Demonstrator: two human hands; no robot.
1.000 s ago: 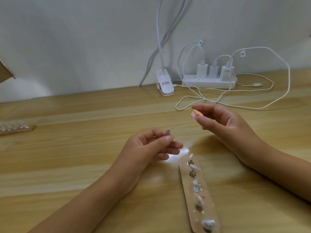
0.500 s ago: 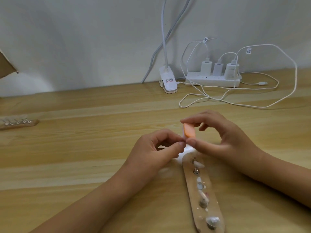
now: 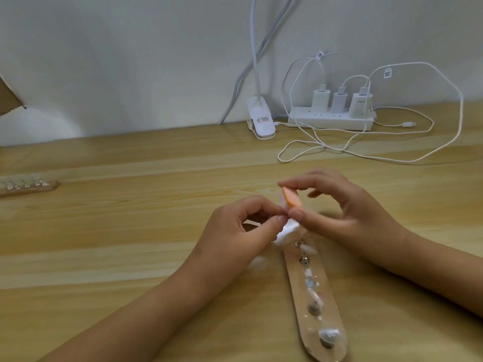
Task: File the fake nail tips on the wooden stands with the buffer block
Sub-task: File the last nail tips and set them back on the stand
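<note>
- Right hand [image 3: 347, 212] grips the orange buffer block [image 3: 370, 197] between thumb and forefinger, just above the worktop [image 3: 130, 244] at centre.
- Left hand [image 3: 235, 231] has thumb and forefinger pinched together at the block's left edge; I cannot tell whether anything lies between them.
- Wooden stand [image 3: 328, 309] runs from just under the 2 hands toward the near edge, with nail tips [image 3: 328, 334] in a row along it.
- A second stand [image 3: 28, 188] lies at the far left edge.
- Bare worktop spreads left of the hands; lamp clip [image 3: 261, 121], power strip [image 3: 330, 121] and looped cables [image 3: 392, 159] crowd the far right by the wall.
</note>
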